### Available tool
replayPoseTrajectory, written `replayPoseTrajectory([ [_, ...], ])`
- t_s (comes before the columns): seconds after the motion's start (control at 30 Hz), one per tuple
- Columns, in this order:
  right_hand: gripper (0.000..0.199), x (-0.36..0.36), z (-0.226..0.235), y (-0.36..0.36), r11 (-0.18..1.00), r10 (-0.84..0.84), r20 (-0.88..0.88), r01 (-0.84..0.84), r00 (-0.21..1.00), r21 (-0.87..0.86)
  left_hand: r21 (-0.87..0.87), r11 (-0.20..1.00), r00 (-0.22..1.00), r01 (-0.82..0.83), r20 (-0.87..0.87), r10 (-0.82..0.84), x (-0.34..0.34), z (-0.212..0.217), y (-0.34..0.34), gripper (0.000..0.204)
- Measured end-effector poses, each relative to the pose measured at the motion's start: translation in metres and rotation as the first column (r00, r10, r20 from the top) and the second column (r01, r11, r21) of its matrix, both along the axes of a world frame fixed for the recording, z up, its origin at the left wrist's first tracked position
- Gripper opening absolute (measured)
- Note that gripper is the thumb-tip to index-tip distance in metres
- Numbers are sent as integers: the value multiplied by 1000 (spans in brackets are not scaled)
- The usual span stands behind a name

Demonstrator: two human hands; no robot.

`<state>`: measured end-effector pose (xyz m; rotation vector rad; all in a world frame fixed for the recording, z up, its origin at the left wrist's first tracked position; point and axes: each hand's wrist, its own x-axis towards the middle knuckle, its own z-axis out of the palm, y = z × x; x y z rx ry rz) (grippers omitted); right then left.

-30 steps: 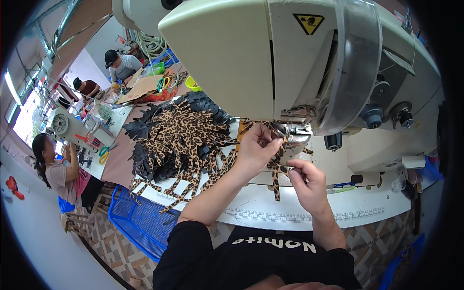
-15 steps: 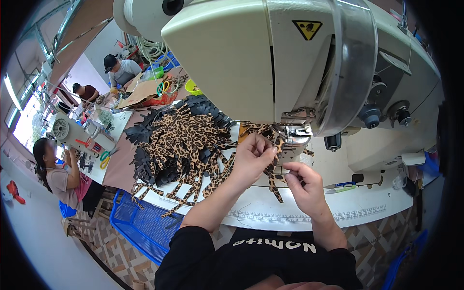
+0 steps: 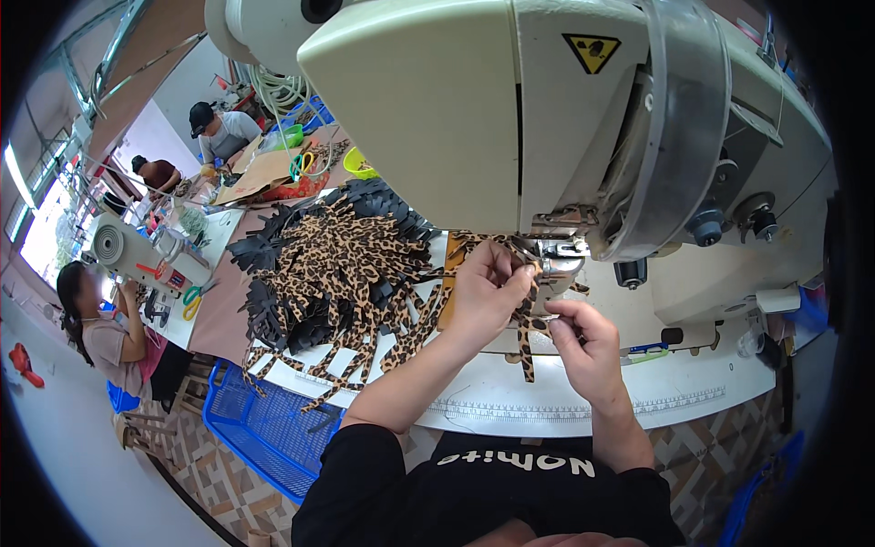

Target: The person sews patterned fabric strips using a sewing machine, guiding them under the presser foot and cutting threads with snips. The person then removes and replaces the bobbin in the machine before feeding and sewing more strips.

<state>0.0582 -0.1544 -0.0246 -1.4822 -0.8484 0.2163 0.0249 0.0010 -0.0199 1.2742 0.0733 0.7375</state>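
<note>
A narrow leopard-print fabric strip (image 3: 526, 351) hangs in front of the sewing machine's head (image 3: 558, 255). My left hand (image 3: 488, 292) pinches it between thumb and fingertips, right beside the metal needle area. Its lower end dangles below those fingers. Just right of the strip is my right hand (image 3: 591, 351), thumb and forefinger apart, the other fingers curled; nothing shows between them. To the left lies a big heap of leopard-print strips (image 3: 342, 251) with black pieces (image 3: 383, 205) under and around them, several ends trailing over the table edge.
The white table (image 3: 583, 387) has a ruler scale (image 3: 510, 410) along its front. A blue plastic basket (image 3: 264, 428) stands below left. A blue-handled tool (image 3: 647, 349) lies at right. Several people work at the left, near green-and-orange scissors (image 3: 192, 301) and a yellow bowl (image 3: 358, 162).
My right hand has drawn slightly right and up from the strip. My left hand, still pinching, has shifted a little right, and the strip's lower end hangs straighter.
</note>
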Motion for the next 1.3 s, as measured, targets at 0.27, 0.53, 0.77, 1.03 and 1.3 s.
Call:
replayPoseTrajectory([
  [0.27,16,10,1,-2,998,-53,55,51,997,40,175,984,993,-28,-110,48,-4,2,2,21],
  [0.53,15,31,7,2,996,-76,102,71,992,54,537,819,969,-200,-13,245,-7,3,11,19],
  [0.77,14,33,3,7,994,-58,-29,61,998,89,808,216,825,-548,479,301,-19,14,10,20],
  [1.03,17,0,-8,25,967,70,-171,-24,983,254,890,148,903,-430,423,79,-13,4,14,26],
  [1.3,16,3,-5,41,941,85,-209,-10,974,338,869,255,894,-424,446,-34,-4,-4,33,29],
])
